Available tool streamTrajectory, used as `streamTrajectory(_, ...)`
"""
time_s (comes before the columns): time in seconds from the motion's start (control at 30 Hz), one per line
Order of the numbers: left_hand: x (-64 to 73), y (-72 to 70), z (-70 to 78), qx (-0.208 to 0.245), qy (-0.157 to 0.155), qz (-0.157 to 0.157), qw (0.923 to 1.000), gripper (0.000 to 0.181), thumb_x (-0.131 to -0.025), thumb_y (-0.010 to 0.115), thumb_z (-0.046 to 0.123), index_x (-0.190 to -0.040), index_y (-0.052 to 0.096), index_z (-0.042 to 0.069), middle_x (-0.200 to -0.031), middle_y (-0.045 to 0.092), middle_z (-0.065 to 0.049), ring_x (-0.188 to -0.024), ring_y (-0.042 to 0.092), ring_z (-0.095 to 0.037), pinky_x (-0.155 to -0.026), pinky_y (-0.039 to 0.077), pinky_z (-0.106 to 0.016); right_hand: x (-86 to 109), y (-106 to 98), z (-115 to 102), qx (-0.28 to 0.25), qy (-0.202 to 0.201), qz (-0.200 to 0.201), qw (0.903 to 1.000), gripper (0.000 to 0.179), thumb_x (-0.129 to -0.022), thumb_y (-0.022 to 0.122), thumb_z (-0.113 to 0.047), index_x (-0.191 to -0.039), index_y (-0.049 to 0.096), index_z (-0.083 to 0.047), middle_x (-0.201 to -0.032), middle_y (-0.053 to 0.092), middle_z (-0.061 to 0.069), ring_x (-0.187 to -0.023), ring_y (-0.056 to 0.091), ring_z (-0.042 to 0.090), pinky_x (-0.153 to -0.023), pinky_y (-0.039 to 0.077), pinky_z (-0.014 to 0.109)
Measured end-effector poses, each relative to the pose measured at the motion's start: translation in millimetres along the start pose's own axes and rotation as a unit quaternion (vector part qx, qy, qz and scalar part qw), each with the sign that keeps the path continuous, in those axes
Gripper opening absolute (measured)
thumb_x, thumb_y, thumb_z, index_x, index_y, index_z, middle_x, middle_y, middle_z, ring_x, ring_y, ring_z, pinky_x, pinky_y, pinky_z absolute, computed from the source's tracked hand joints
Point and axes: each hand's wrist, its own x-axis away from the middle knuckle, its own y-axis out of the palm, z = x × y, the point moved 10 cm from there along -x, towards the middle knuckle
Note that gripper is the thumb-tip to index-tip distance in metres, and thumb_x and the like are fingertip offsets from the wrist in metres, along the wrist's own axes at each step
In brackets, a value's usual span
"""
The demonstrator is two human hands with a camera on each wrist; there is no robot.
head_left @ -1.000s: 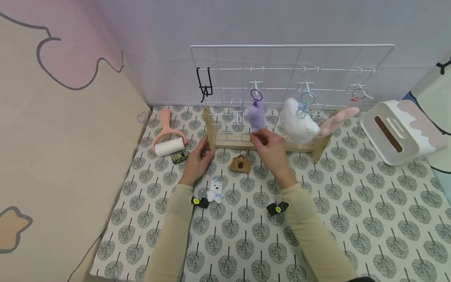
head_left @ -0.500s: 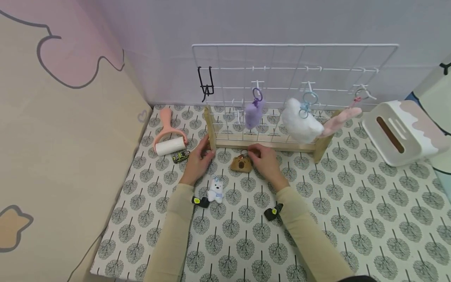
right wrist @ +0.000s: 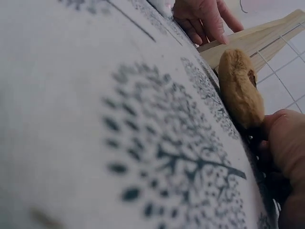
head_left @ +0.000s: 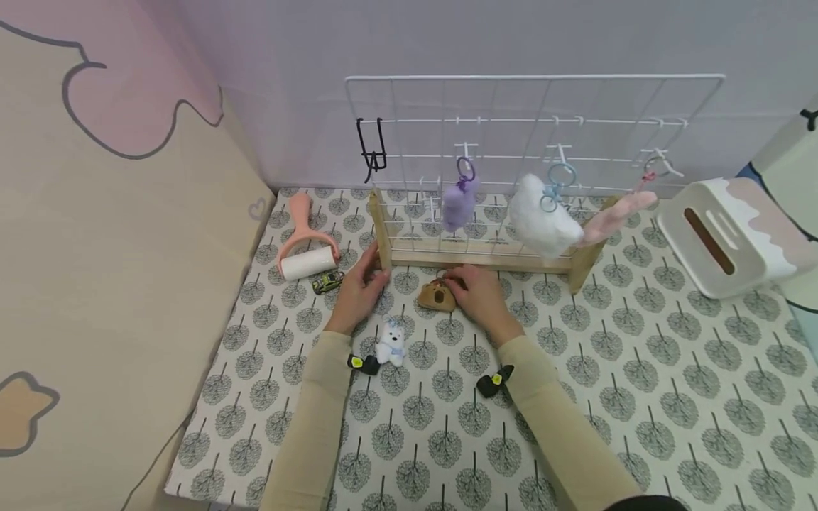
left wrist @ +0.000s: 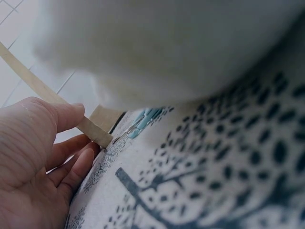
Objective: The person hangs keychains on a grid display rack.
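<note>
My left hand (head_left: 358, 289) holds the wooden left foot (head_left: 381, 231) of a white wire grid rack (head_left: 537, 157); in the left wrist view the thumb (left wrist: 69, 116) lies on one side of the wood and fingers on the other. My right hand (head_left: 479, 294) pinches the right end of a brown plush keychain (head_left: 434, 298), a bear-like head lying on the cloth before the rack. The right wrist view has the thumb against the brown plush (right wrist: 238, 88); the other fingers are partly hidden. A small white plush bear (head_left: 391, 343) lies between the forearms.
From the rack's hooks hang a purple plush (head_left: 459, 206), a white plush (head_left: 543, 220) and a pink plush (head_left: 616, 218). A black hook (head_left: 373, 152) is at its left. A lint roller (head_left: 309, 241) and toy car (head_left: 327, 282) lie left; a white-and-pink box (head_left: 728, 238) stands right.
My right hand has come down from beneath the purple plush to the brown plush keychain and taken hold of its right end. My left hand has stayed on the rack's foot.
</note>
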Motion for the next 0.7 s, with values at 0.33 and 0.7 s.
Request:
streamTrajectory(0.33, -1.5, -2.7, 1.3, -0.02, 0.007, 0.002, 0.9998, 0.069, -0.105, 0.066, 0.018, -0.166, 0.036, 0.029, -0.144, 0.065, -0.012, -0.11, 0.066, -0.027, -0.092, 0.053, -0.035, 21.8, -6, 4, -0.017, 0.022, -0.024, 0.9993, 0.019, -0.098, 0.074, -0.017, -0.113, 0.077, -0.006, -0.102, 0.073, 0.01, -0.09, 0.066, 0.028, -0.083, 0.056, 0.049)
streamTrajectory(0.7, -1.1, -1.0, -1.0, -0.01, 0.019, 0.002, 0.9998, 0.069, -0.105, 0.065, 0.015, -0.166, 0.036, 0.025, -0.143, 0.064, -0.014, -0.115, 0.066, -0.03, -0.093, 0.052, -0.034, 21.2, -5, 10, -0.012, 0.046, -0.028, 0.9985, 0.044, -0.096, 0.075, -0.022, -0.135, 0.068, -0.002, -0.08, 0.064, 0.0, -0.069, 0.055, 0.017, -0.07, 0.05, 0.04)
